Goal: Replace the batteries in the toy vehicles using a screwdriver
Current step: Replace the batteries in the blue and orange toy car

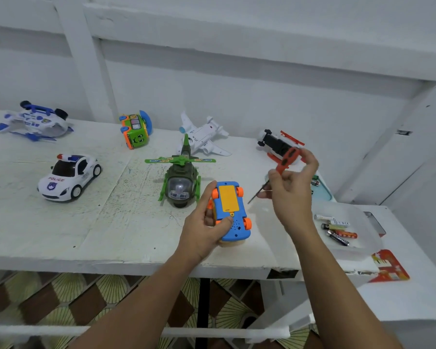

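The left hand (207, 222) wraps around the little blue car (230, 212), flipped belly-up near the front edge of the white table (61, 235), just in front of the green helicopter (181, 182). Fingers curl along the car's left side and the thumb presses on the underside just below the yellow battery cover (227, 197) — a firm side grip that leaves the cover clear.

The right hand (291, 187) hovers just right of the car, fingers pinched around the screwdriver (280, 172). The red handle sits up at the fingertips and the thin dark shaft slants down-left toward the car, its tip not yet touching.

That car looks like light hollow plastic: stiff, smooth, a bit slippery, and its orange wheels will roll if it is only pressed flat. Gripping the body by its sides between the wheels seems the right hold. The cover screw is likely tiny, so gentle downward pressure is in order.

Loose batteries (337, 229) wait in the clear tray (363, 215) to the right. The police car (69, 176), white plane (203, 137) and other toys sit well apart behind.
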Motion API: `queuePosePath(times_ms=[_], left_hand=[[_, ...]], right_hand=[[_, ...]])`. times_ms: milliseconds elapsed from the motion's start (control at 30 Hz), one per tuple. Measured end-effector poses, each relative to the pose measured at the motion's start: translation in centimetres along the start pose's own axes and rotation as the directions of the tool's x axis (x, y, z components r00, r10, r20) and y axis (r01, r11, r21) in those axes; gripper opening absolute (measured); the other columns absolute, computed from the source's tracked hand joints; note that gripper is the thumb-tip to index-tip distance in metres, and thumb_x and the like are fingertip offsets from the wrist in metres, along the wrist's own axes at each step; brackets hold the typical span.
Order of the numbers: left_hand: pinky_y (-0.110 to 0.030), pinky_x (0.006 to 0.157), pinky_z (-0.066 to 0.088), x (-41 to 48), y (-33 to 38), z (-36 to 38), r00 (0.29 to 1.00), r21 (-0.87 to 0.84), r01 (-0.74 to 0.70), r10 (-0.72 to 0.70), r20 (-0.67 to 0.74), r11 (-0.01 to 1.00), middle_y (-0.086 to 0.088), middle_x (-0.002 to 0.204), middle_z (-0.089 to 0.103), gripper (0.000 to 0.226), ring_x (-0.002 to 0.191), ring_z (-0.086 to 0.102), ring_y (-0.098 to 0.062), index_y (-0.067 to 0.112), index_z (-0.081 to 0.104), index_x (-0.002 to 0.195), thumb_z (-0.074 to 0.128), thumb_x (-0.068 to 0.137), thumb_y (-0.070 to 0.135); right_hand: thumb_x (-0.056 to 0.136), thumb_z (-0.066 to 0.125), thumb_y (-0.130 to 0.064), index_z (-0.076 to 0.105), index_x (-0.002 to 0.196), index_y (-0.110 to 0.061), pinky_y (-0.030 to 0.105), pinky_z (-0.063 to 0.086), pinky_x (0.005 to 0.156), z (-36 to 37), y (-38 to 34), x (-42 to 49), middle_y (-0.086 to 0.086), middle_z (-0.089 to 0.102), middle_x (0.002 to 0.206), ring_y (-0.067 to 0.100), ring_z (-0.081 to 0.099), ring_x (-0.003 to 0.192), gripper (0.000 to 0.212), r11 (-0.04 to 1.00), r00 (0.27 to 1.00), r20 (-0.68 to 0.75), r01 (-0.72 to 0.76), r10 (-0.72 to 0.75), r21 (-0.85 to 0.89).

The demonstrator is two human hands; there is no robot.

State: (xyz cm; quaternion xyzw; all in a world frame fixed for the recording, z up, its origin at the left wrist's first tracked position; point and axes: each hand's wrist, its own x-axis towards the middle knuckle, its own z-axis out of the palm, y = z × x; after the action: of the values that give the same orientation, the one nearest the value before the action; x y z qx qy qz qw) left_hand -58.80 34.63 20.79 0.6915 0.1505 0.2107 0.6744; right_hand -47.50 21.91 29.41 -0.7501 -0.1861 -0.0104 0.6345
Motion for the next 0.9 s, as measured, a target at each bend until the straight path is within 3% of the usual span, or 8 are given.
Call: queuePosePath(times_ms=[100,267,600,767,900], left_hand=[[-0.036,0.084,0.06,0.0,0.0,0.0,1.0,0.019,0.001,-0.001,-0.012,1.0,0.017,0.105,0.07,0.077,0.097,0.07,-0.01,0.066,0.036,0.131,0.072,0.071,0.034],[-0.028,0.08,0.059,-0.1,0.1,0.1,1.0,0.077,-0.016,0.017,-0.012,0.997,0.016,0.112,0.066,0.076,0.094,0.068,-0.002,0.062,0.031,0.134,0.067,0.075,0.03],[-0.013,0.071,0.053,-0.3,0.8,0.1,1.0,0.1,-0.02,0.022,-0.01,0.995,0.017,0.111,0.064,0.076,0.091,0.065,0.008,0.053,0.029,0.138,0.069,0.081,0.023],[-0.013,0.07,0.054,-0.4,1.0,0.2,1.0,0.105,-0.005,0.008,-0.024,0.994,0.018,0.109,0.064,0.075,0.088,0.066,0.007,0.06,0.03,0.133,0.066,0.076,0.03],[-0.011,0.069,0.053,-0.4,0.8,0.1,0.999,0.132,-0.017,0.021,-0.033,0.991,0.016,0.108,0.064,0.077,0.087,0.065,0.009,0.05,0.03,0.142,0.07,0.087,0.014]], right_hand=[[0.101,0.047,-0.007,0.02,0.138,-0.034,0.036,0.06,0.065,0.7,-0.1,-1.6,0.014,0.065,0.086,0.02,0.067,0.07,0.053,0.926,0.983,0.076,-0.183,0.167,0.33],[0.102,0.045,-0.009,0.022,0.133,-0.037,0.041,0.06,0.066,1.1,0.8,-2.6,0.013,0.063,0.085,0.022,0.065,0.074,0.047,0.82,0.946,0.128,-0.321,0.296,0.473],[0.102,0.045,-0.008,0.021,0.136,-0.036,0.042,0.061,0.07,1.1,0.8,-2.9,0.012,0.064,0.083,0.019,0.068,0.072,0.051,0.889,0.967,0.119,-0.252,0.223,0.383],[0.101,0.046,-0.007,0.022,0.135,-0.036,0.044,0.061,0.071,1.0,0.7,-3.1,0.01,0.065,0.081,0.019,0.069,0.074,0.05,0.911,0.98,0.109,-0.194,0.165,0.365],[0.098,0.051,-0.004,0.024,0.129,-0.04,0.039,0.061,0.068,1.0,0.0,-3.5,0.014,0.062,0.094,0.021,0.069,0.075,0.055,0.952,0.995,0.091,-0.069,0.044,0.298]])
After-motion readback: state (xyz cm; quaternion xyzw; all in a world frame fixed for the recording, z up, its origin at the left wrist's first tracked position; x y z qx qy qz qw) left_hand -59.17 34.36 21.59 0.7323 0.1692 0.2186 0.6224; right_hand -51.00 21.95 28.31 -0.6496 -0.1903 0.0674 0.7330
